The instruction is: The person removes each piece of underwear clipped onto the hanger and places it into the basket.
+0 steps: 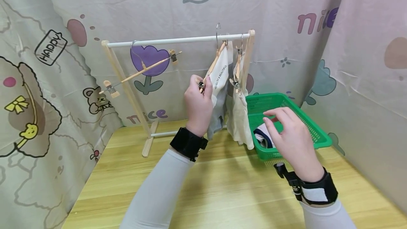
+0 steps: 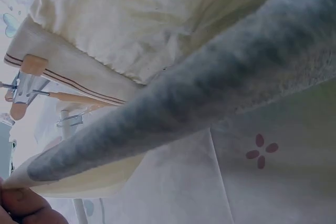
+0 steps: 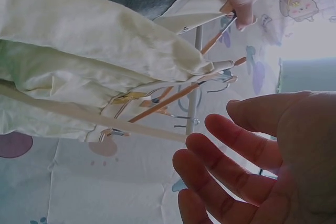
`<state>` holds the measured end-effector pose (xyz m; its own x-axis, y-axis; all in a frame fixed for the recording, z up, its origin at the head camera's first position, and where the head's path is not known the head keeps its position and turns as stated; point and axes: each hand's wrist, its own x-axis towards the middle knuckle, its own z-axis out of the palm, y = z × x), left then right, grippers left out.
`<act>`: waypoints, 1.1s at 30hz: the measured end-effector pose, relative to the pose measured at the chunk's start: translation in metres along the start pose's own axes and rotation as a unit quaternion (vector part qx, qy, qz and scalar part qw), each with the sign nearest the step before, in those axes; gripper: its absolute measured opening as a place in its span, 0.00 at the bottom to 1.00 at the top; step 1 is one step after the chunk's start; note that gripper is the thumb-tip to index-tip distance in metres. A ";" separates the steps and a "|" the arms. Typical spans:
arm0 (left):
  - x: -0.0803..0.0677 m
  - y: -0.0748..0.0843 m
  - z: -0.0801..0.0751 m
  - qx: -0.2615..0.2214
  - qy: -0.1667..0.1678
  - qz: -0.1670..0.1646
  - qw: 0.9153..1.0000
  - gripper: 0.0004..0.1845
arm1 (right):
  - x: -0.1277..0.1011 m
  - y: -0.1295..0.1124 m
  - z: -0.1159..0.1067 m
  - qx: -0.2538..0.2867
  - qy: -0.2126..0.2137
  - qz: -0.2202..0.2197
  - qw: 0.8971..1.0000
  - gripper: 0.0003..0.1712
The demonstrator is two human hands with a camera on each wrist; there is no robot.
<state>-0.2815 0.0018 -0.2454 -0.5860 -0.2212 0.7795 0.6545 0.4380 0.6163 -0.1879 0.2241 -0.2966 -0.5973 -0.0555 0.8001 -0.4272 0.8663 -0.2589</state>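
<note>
My left hand (image 1: 199, 107) pinches the near clip end of a wooden clip hanger (image 1: 214, 61), together with the edge of a cream-and-grey garment (image 1: 219, 80) bearing printed lettering. That hanger's metal hook stands at the white rail of the rack; whether it rests on the rail I cannot tell. Behind it, cream shorts or trousers (image 1: 240, 117) with a striped waistband hang from another clip hanger. In the right wrist view my right hand (image 3: 236, 171) holds nothing, its fingers loosely bent. From the head view, it is above the near side of a green basket (image 1: 313, 130).
An unloaded clip hanger (image 1: 144, 69) hangs at the left of the rack rail (image 1: 178, 41). Inside the basket lies a white garment with dark trim (image 1: 264, 135). The rack stands on a wooden table (image 1: 203, 193), with printed curtains behind and at both sides.
</note>
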 end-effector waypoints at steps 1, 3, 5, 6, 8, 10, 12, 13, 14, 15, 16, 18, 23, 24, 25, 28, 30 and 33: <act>0.000 0.000 -0.001 -0.006 0.001 0.000 1.000 0.14 | 0.000 0.000 0.000 0.000 0.000 0.000 1.000 0.09; -0.001 0.001 -0.003 -0.017 0.001 -0.002 1.000 0.14 | 0.000 0.000 0.000 0.000 -0.001 -0.001 1.000 0.09; -0.003 0.001 -0.006 -0.026 0.001 -0.003 1.000 0.14 | 0.000 -0.001 0.000 -0.001 -0.001 -0.001 1.000 0.09; -0.004 0.001 -0.007 -0.028 0.001 -0.003 1.000 0.14 | 0.000 -0.001 0.000 0.000 -0.002 0.000 1.000 0.09; -0.006 0.001 -0.009 -0.032 0.002 -0.005 0.999 0.14 | 0.000 -0.001 0.000 -0.001 -0.003 0.000 1.000 0.09; -0.008 0.000 -0.012 -0.033 0.003 -0.007 0.999 0.14 | 0.000 -0.002 0.001 0.000 -0.004 0.001 1.000 0.09; -0.009 -0.001 -0.015 -0.032 0.004 -0.010 0.999 0.14 | 0.000 -0.002 0.001 0.000 -0.004 0.001 1.000 0.09; -0.010 -0.001 -0.016 -0.033 0.005 -0.012 0.999 0.14 | 0.000 -0.002 0.001 0.000 -0.005 0.001 1.000 0.09; -0.011 -0.002 -0.017 -0.034 0.006 -0.014 0.999 0.14 | 0.000 -0.002 0.002 0.000 -0.005 0.000 1.000 0.09; -0.012 -0.002 -0.018 -0.034 0.008 -0.015 0.999 0.14 | 0.000 -0.002 0.002 0.000 -0.005 0.000 1.000 0.09; -0.013 -0.002 -0.019 -0.036 0.008 -0.016 0.999 0.14 | 0.000 -0.002 0.002 0.000 -0.005 0.000 1.000 0.09; -0.015 -0.003 -0.021 -0.037 0.011 -0.016 0.999 0.14 | 0.000 -0.002 0.002 0.001 -0.007 0.000 1.000 0.09; -0.020 -0.004 -0.025 -0.044 0.012 -0.018 0.999 0.13 | 0.000 -0.003 0.002 0.003 -0.011 0.004 1.000 0.09; -0.021 -0.004 -0.026 -0.046 0.012 -0.019 0.999 0.13 | 0.000 -0.003 0.002 0.002 -0.011 0.004 1.000 0.09; -0.023 -0.004 -0.027 -0.048 0.011 -0.021 0.999 0.14 | 0.000 -0.003 0.002 0.002 -0.011 0.004 1.000 0.10; -0.027 -0.005 -0.030 -0.052 0.010 -0.026 0.998 0.14 | -0.001 -0.003 0.002 0.001 -0.011 0.003 1.000 0.09; -0.029 -0.006 -0.032 -0.057 0.010 -0.028 0.998 0.13 | -0.001 -0.003 0.003 0.000 -0.012 0.003 1.000 0.09; -0.032 -0.008 -0.034 -0.061 0.013 -0.027 0.998 0.13 | 0.000 -0.003 0.003 -0.001 -0.012 0.002 1.000 0.09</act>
<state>-0.2519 -0.0247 -0.2711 -0.6104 -0.2659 0.7462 0.6760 0.3161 0.6656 -0.1883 0.2196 -0.2978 -0.6151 -0.0632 0.7859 -0.4227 0.8679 -0.2610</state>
